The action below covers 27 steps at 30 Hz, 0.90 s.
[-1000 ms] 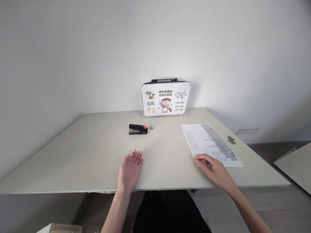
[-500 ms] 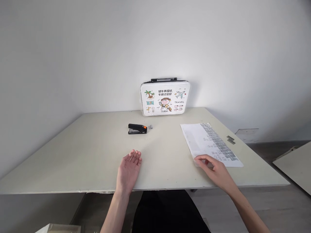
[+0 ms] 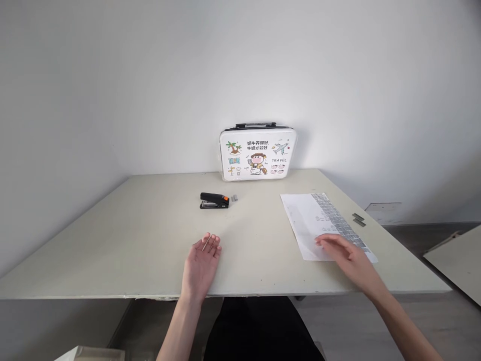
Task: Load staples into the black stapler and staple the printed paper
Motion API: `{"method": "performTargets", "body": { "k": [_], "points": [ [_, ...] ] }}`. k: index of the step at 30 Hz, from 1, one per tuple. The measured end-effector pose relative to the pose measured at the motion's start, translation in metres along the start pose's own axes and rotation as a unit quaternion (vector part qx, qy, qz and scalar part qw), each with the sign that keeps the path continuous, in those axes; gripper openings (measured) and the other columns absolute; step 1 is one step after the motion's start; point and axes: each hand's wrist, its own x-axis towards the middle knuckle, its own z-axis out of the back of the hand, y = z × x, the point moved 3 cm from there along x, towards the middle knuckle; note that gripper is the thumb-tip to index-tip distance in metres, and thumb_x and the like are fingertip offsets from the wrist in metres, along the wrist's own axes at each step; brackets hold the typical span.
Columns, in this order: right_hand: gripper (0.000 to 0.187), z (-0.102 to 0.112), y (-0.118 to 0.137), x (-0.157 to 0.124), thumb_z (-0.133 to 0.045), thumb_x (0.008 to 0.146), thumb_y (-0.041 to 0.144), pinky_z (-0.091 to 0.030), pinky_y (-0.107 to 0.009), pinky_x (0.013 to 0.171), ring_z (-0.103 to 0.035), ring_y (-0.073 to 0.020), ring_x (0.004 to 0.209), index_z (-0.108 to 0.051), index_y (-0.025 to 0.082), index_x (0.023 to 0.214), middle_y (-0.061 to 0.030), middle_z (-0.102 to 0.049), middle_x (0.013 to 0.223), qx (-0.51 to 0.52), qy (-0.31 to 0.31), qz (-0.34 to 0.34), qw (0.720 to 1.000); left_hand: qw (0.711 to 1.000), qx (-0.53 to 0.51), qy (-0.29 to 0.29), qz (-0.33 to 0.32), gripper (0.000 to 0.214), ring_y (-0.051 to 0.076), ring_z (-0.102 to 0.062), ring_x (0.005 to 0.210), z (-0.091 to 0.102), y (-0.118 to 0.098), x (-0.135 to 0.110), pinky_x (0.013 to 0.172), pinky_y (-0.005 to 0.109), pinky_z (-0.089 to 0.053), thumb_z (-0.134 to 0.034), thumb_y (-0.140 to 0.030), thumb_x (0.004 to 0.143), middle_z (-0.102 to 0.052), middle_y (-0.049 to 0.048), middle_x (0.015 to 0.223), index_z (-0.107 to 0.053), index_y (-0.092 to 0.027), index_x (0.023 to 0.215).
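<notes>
My left hand (image 3: 202,266) rests palm up near the table's front edge, fingers extended and nothing in it. Beyond it stands a black stapler (image 3: 214,200) with an orange patch on its right end. A small strip of staples (image 3: 235,198) lies just right of the stapler. My right hand (image 3: 347,258) is over the near part of a white printed sheet of paper (image 3: 300,215), palm down, its fingers loosely bent and holding nothing visible. The sheet lies flat, with a dark brick-like pattern along its right side. Whether the fingertips touch the paper I cannot tell.
A white case (image 3: 259,155) with cartoon prints and a black handle leans upright against the wall at the table's back. Two grey staple strips (image 3: 358,219) lie near the table's right edge. Another pale surface (image 3: 456,255) stands lower at the far right.
My right hand has moved right from the sheet's near-left corner, farther over the paper. My left hand keeps its pose. The whole view has shifted slightly.
</notes>
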Motion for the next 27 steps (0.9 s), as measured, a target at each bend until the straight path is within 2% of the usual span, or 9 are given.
{"method": "performTargets", "body": {
  "k": [3, 7, 10, 12, 16, 19, 21, 23, 27],
  "points": [
    [0.044, 0.019, -0.026, 0.009, -0.049, 0.097, 0.059, -0.061, -0.039, 0.084, -0.065, -0.0332, 0.126, -0.068, 0.029, 0.124, -0.0078, -0.068, 0.139, -0.123, -0.063, 0.013, 0.99, 1.0, 0.001, 0.0, -0.001, 0.018, 0.019, -0.069, 0.096, 0.001, 0.0, 0.0, 0.081, 0.03, -0.057, -0.054, -0.013, 0.096, -0.069, 0.0103, 0.1, -0.071, -0.014, 0.095],
    [0.056, 0.021, -0.062, 0.013, -0.041, 0.102, 0.056, -0.048, -0.056, 0.111, -0.04, -0.0366, 0.15, -0.056, 0.029, 0.148, -0.0065, -0.044, 0.163, -0.256, -0.018, 0.06, 0.965, 1.0, -0.003, -0.004, 0.001, 0.017, 0.02, -0.069, 0.096, 0.001, 0.001, 0.001, 0.08, 0.03, -0.057, -0.054, -0.013, 0.095, -0.069, 0.0104, 0.099, -0.071, -0.015, 0.093],
    [0.058, 0.011, -0.076, 0.005, -0.038, 0.104, 0.055, -0.037, -0.064, 0.118, -0.029, -0.0387, 0.154, -0.052, 0.027, 0.154, -0.0068, -0.035, 0.167, -0.296, 0.012, 0.089, 0.951, 1.0, 0.01, -0.007, -0.003, 0.016, 0.02, -0.069, 0.095, 0.002, 0.003, 0.001, 0.081, 0.03, -0.056, -0.056, -0.014, 0.094, -0.07, 0.0101, 0.099, -0.071, -0.016, 0.091],
    [0.059, 0.002, -0.073, -0.006, -0.04, 0.103, 0.055, -0.035, -0.063, 0.12, -0.028, -0.0384, 0.155, -0.051, 0.028, 0.154, -0.0051, -0.032, 0.168, -0.306, 0.013, 0.103, 0.946, 0.999, 0.035, -0.008, -0.015, 0.015, 0.02, -0.069, 0.096, 0.003, 0.004, 0.001, 0.084, 0.03, -0.055, -0.057, -0.015, 0.094, -0.071, 0.0096, 0.099, -0.072, -0.016, 0.09],
    [0.058, -0.02, -0.045, -0.036, -0.045, 0.102, 0.056, -0.037, -0.062, 0.12, -0.026, -0.037, 0.155, -0.047, 0.036, 0.156, 0.0024, -0.026, 0.17, -0.296, 0.03, 0.131, 0.945, 0.982, 0.169, 0.055, -0.067, 0.016, 0.023, -0.068, 0.099, -0.001, 0.008, -0.005, 0.084, 0.031, -0.051, -0.06, -0.022, 0.097, -0.072, 0.0104, 0.1, -0.075, -0.017, 0.092],
    [0.06, -0.042, -0.016, -0.059, -0.05, 0.101, 0.056, -0.042, -0.065, 0.116, -0.029, -0.0393, 0.154, -0.04, 0.043, 0.159, 0.0063, -0.026, 0.169, -0.286, 0.045, 0.145, 0.946, 0.935, 0.314, 0.127, -0.101, 0.013, 0.026, -0.065, 0.109, -0.013, 0.012, -0.014, 0.095, 0.031, -0.047, -0.066, -0.023, 0.096, -0.073, 0.0115, 0.106, -0.077, -0.02, 0.093],
    [0.06, -0.061, 0.004, -0.072, -0.053, 0.099, 0.055, -0.047, -0.065, 0.112, -0.032, -0.0408, 0.152, -0.04, 0.046, 0.158, 0.008, -0.027, 0.168, -0.277, 0.062, 0.156, 0.946, 0.906, 0.378, 0.157, -0.106, 0.01, 0.029, -0.06, 0.119, -0.02, 0.015, -0.016, 0.109, 0.033, -0.041, -0.071, -0.018, 0.091, -0.073, 0.0112, 0.112, -0.079, -0.023, 0.095],
    [0.061, -0.08, 0.026, -0.083, -0.056, 0.099, 0.054, -0.049, -0.064, 0.11, -0.033, -0.041, 0.152, -0.04, 0.048, 0.157, 0.0083, -0.028, 0.168, -0.253, 0.085, 0.171, 0.948, 0.894, 0.396, 0.176, -0.111, 0.017, 0.031, -0.052, 0.134, -0.024, 0.016, -0.014, 0.12, 0.038, -0.03, -0.076, -0.012, 0.084, -0.072, 0.011, 0.118, -0.079, -0.025, 0.095],
    [0.067, -0.109, 0.073, -0.097, -0.059, 0.098, 0.052, -0.05, -0.062, 0.109, -0.033, -0.04, 0.152, -0.033, 0.049, 0.16, 0.0067, -0.027, 0.168, -0.146, 0.171, 0.181, 0.957, 0.876, 0.427, 0.168, -0.149, 0.034, 0.034, -0.027, 0.154, -0.012, 0.006, -0.002, 0.128, 0.049, -0.01, -0.087, -0.007, 0.067, -0.07, 0.0073, 0.13, -0.078, -0.029, 0.091]
  ]
}}
